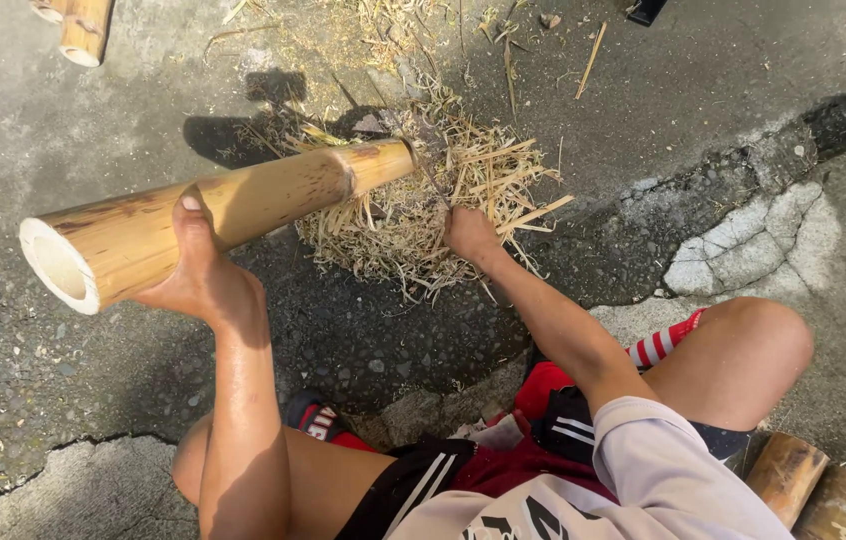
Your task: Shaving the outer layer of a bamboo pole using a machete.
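Left hand (201, 272) wrapped around a thick yellow bamboo pole (213, 215), thumb up over the top, fingers curled underneath: grip clamped on the pole near its hollow cut end

Pole running from about 9 o'clock, open end toward the camera's left edge, up and rightward to just above centre, far tip buried in a heap of pale bamboo shavings (423, 215); held slanted, near end raised off the ground, a brown node ring showing close to the far tip

Right hand (470, 235) closed in a fist just right of centre, at the 4 o'clock edge of the shavings heap, gripping what looks like a thin dark blade (421, 152) that rises toward the pole's far tip; handle hidden in the fist, so exact tool unclear

Shavings spread on cracked grey concrete ground (643, 110), looser strands scattered toward 12 o'clock

Two shorter bamboo pieces (78, 22) at 11 o'clock, well apart from the hands; two darker bamboo sections (813, 485) at 5 o'clock beside the right knee

Bare knees, dark shorts with white stripes and a pale sleeve at 6 o'clock; a red and white striped slipper (665, 340) just under the right leg
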